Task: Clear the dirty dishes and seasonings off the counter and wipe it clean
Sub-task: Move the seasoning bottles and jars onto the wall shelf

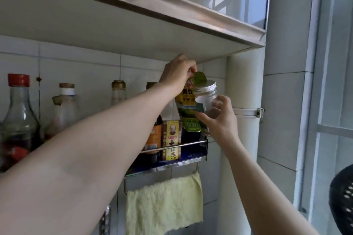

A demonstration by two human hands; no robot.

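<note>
At centre frame, a green-and-yellow sauce pouch point(188, 108) is pinched at its folded top by the curled fingers of the left hand point(178, 74) and hangs with its long axis near vertical, slightly tilted, its lower end just above the right end of the wall rack point(191, 146). Immediately to the right, touching the pouch, a clear jar point(207, 101) with a silver screw lid is clasped by the right hand point(219, 118), fingers wrapped round its lower body. Both seasonings are judged ready to be lowered behind the rack's front rail, beside the yellow box point(171, 135); the pouch is the nearer to the gap.
</note>
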